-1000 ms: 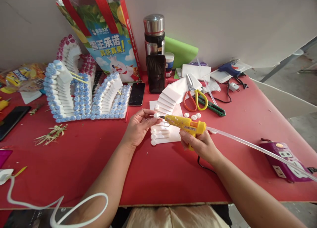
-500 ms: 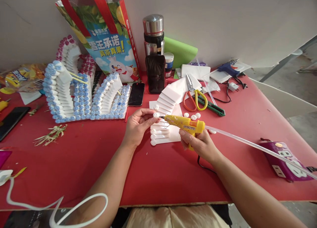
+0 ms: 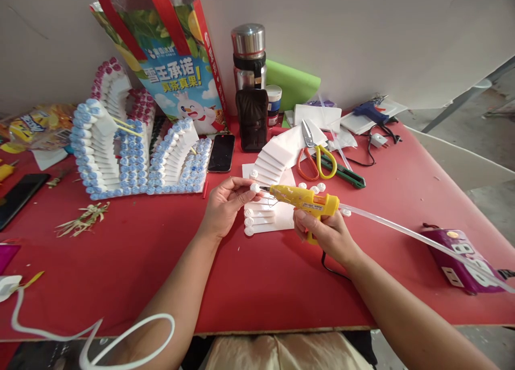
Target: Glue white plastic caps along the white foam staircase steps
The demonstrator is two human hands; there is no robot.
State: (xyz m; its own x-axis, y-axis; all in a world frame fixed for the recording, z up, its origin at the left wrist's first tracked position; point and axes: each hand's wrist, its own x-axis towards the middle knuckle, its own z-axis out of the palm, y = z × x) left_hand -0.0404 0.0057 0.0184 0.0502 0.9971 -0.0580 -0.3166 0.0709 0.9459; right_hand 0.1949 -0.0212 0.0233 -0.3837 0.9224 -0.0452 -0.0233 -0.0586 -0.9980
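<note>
Between thumb and fingertips, my left hand (image 3: 227,205) pinches a small white rosette (image 3: 255,187). The nozzle of a yellow hot glue gun (image 3: 303,198) points left at this rosette, at or very near its surface. My right hand (image 3: 324,230) is wrapped round the gun's handle, and a long clear glue stick (image 3: 402,233) sticks out of its back. Below both hands lies a fan of folded white pieces (image 3: 260,220) on a white sheet, several with a rosette at the left end. Loose white rosettes (image 3: 314,189) lie behind the gun, partly hidden by it.
Scissors (image 3: 317,155) and a green cutter (image 3: 350,176) lie behind the gun. A blue-and-white model (image 3: 132,161), a printed bag (image 3: 181,75), a phone (image 3: 221,153) and a steel flask (image 3: 249,53) stand or lie farther back. At right is a purple power strip (image 3: 458,257).
The glue gun and my right hand have shifted slightly to the right. My left hand still holds the rosette, which has moved a touch to the right.
</note>
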